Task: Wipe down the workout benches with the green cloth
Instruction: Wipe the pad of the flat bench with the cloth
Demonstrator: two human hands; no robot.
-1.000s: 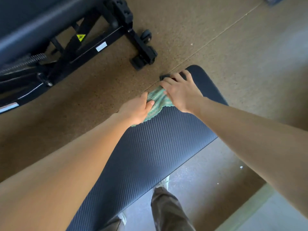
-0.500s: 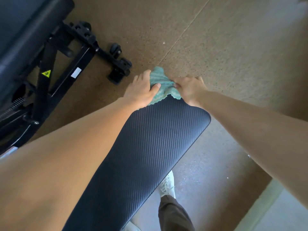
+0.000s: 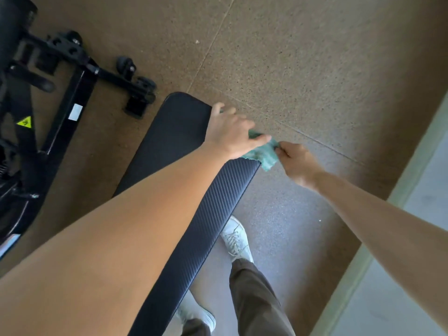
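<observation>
A black padded workout bench [image 3: 184, 132] runs from the lower left up to the middle of the view. The green cloth [image 3: 265, 152] hangs bunched over the bench's right edge near its far end. My left hand [image 3: 230, 132] lies over the far right corner of the pad, fingers wrapped round the edge, thumb on the cloth. My right hand [image 3: 297, 163] is off the bench's right side and pinches the cloth's free end. Part of the cloth is hidden under my left hand.
A second bench's black steel frame [image 3: 72, 112] with wheels [image 3: 126, 65] and a yellow warning sticker stands at the left. My legs and white shoes [image 3: 235, 238] are beside the bench's right side. Brown speckled floor surrounds it; a pale strip [image 3: 397, 190] runs along the right.
The cloth and both hands have moved from the bench's far end round to its right edge. My right hand now pinches the cloth off the side of the pad.
</observation>
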